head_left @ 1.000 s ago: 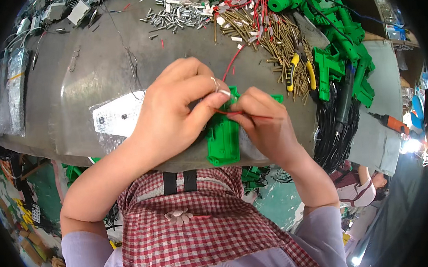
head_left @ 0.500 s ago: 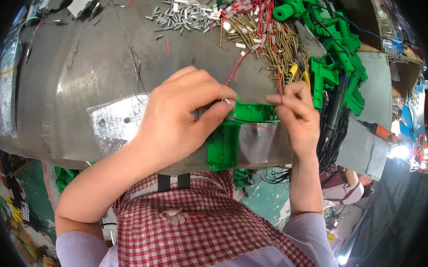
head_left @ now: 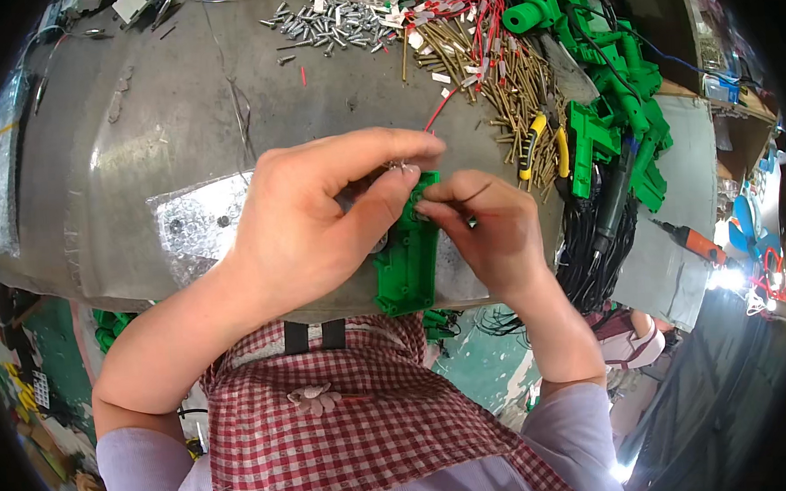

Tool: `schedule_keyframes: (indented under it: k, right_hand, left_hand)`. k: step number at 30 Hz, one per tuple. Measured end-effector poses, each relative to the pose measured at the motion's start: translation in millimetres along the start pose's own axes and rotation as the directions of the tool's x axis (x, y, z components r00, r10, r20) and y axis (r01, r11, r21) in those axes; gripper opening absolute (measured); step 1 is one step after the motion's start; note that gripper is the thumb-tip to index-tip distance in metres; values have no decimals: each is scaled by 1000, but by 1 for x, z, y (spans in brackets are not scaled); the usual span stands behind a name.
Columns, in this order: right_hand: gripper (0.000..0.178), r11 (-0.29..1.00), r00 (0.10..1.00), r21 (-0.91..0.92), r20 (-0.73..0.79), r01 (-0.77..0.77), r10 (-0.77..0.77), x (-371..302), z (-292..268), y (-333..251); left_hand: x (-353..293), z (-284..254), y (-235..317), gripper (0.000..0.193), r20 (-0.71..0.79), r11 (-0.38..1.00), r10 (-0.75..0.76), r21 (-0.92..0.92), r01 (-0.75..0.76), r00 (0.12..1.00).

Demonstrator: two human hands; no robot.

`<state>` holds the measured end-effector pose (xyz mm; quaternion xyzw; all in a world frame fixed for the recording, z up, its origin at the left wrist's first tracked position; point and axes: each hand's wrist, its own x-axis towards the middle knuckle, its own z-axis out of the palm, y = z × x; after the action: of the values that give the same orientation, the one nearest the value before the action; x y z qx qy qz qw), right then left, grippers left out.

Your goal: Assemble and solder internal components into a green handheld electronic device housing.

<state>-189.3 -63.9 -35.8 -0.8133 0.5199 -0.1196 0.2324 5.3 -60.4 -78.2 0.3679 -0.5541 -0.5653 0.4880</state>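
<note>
A green plastic housing (head_left: pixel 407 267), an open shell with ribs inside, lies near the table's front edge. My left hand (head_left: pixel 311 210) arches over its upper end. Thumb and bent fingers are closed on a small light-coloured piece, too hidden to name. A red wire (head_left: pixel 440 110) sticks out beyond the left fingertips. From the other side my right hand (head_left: pixel 494 227) reaches onto the housing's upper part, its thumb and index finger pinched together at the shell's edge. Whatever lies between those fingertips is hidden, and the hand covers much of the housing's side arm.
Silver screws (head_left: pixel 332 22), long brass-coloured screws (head_left: pixel 500 89) and red wires with connectors (head_left: pixel 465 6) lie piled at the back. Yellow-handled pliers (head_left: pixel 533 145) rest at the right, beside more green housings (head_left: pixel 620 82) and black cables (head_left: pixel 588 244). Bubble wrap (head_left: pixel 196 225) lies left. Another person (head_left: pixel 629 338) is at far right.
My right hand has moved left onto the housing, away from where it pinched a red wire. My left hand has stayed near the upper end, its index finger now stretched further over it.
</note>
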Motion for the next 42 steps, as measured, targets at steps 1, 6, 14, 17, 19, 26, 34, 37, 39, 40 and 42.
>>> schedule_keyframes:
  k: [1, 6, 14, 17, 19, 26, 34, 37, 39, 40, 42]
  right_hand:
    - [15, 1000, 1000, -4, 2, 1, -1, 3, -6, -1]
    - [9, 984, 961, 112, 257, -136, 104, 20, -26, -5]
    - [11, 995, 929, -7, 356, -103, 99, 29, -26, -11]
    - [15, 978, 922, -202, 385, 51, 31, 38, -34, -16]
    - [16, 962, 911, -227, 410, 149, -44, 45, -35, -19]
    - [19, 989, 888, -123, 460, 77, -12, 55, -26, -5]
    - [17, 999, 904, 20, 426, -39, 27, 47, -25, 7]
    - [17, 975, 922, 3, 327, -222, 209, 31, -26, -5]
    - [16, 941, 932, 94, 201, -324, 301, 18, -27, -5]
    - [16, 941, 932, 91, 200, -325, 302, 15, -29, -7]
    - [15, 981, 941, 13, 283, -195, 183, 11, -32, -12]
  left_hand:
    - [1, 0, 0, 26, -2, 1000, 2, -3, -2, 1000]
    - [1, -3, 4, 40, 47, 995, -95, -5, 95, 994]
    - [3, -6, 10, 45, 61, 987, -155, -31, 157, 986]
    - [2, -7, 8, 49, 53, 984, -166, -54, 169, 985]
    - [1, -8, 5, 51, 42, 987, -149, -58, 151, 988]
    - [2, -6, -1, 56, 11, 999, -4, 33, 3, 1000]
    - [5, -3, 9, 57, 12, 993, -116, 4, 116, 993]
    - [3, 1, -1, 57, -28, 995, -90, -50, 89, 996]
    - [2, 3, -4, 58, -59, 999, -45, -26, 44, 997]
    - [1, 3, -4, 58, -59, 999, -44, -28, 43, 997]
    - [1, 2, -5, 59, -76, 1000, 13, 20, -11, 997]
